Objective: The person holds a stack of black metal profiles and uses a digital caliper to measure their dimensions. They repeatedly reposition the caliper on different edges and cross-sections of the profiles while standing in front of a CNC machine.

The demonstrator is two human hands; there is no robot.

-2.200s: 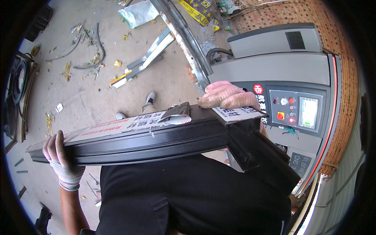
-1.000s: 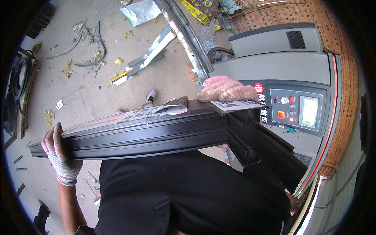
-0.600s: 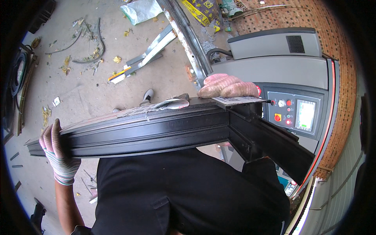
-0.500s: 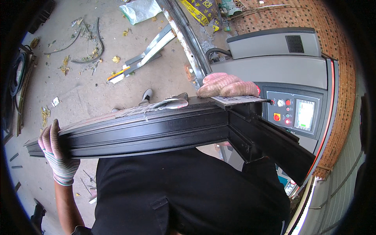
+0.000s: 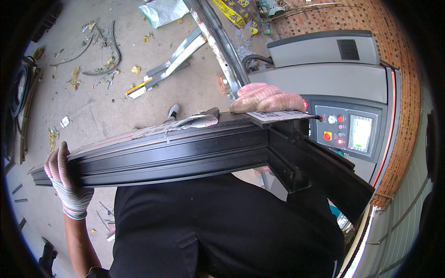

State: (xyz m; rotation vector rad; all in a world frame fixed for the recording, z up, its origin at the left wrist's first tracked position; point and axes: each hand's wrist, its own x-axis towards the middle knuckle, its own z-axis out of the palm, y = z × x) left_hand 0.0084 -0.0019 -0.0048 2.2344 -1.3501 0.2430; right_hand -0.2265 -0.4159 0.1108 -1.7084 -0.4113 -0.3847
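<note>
A long black metal profile frame (image 5: 194, 150) lies across in front of my body, with a short black profile (image 5: 324, 171) joined to it at a corner on the right. My left hand (image 5: 65, 180), in a striped knit glove, is wrapped round the frame's left end. At the corner, the gloved fingers of my right hand (image 5: 266, 98) curl over the far edge; its palm and forearm are hidden behind the frame. Beneath those fingers is a printed label (image 5: 282, 116). Torn, peeling film (image 5: 199, 121) sticks up from the frame's far edge.
A grey machine (image 5: 324, 83) with a control panel (image 5: 347, 127) stands close on the right, beside a brick-patterned surface (image 5: 408, 116). Further off, a metal beam (image 5: 218, 41), loose profile pieces (image 5: 169, 65), a black hose (image 5: 118, 51) and a plastic bag (image 5: 162, 11) lie about the floor.
Almost nothing differs. The surroundings have shifted a few pixels in view, and my right hand's fingers sit very slightly further left; both hands keep their hold on the frame.
</note>
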